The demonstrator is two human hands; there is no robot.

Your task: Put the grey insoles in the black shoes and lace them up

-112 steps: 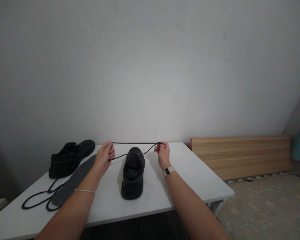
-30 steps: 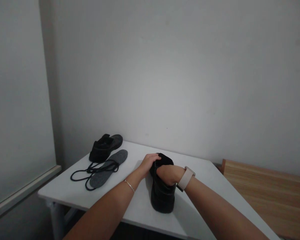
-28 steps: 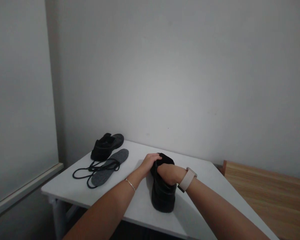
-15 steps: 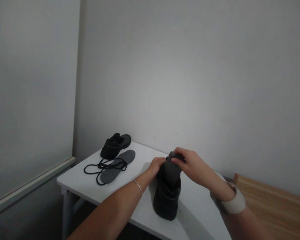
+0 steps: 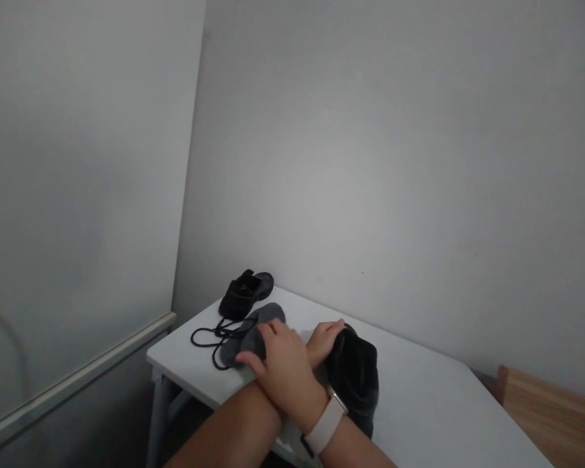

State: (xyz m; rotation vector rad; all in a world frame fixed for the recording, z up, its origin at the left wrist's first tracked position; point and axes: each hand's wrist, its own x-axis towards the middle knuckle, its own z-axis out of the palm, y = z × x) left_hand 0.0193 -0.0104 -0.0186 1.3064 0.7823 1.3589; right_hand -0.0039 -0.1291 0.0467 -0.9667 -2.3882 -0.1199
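A black shoe (image 5: 353, 374) stands on the white table with its opening up. My left hand (image 5: 322, 343) holds its left side near the front of the opening. Crossed over my left forearm, my right hand (image 5: 285, 364) pinches a grey insole (image 5: 253, 342) between thumb and fingers. That insole is over another grey insole (image 5: 273, 312) lying on the table and partly covers it. Black laces (image 5: 216, 336) lie looped across the lower insole's left part. Behind them sits a second black shoe (image 5: 238, 297).
The white table (image 5: 419, 383) has its back edge by a grey wall. A wooden board (image 5: 550, 403) is at the lower right, beyond the table. A pale panel with a ledge (image 5: 78, 383) stands at the left.
My right hand has drawn the insole out of the near shoe and carried it left, across my left arm, to the other insole. The whole view has shifted, with the table things now further right.
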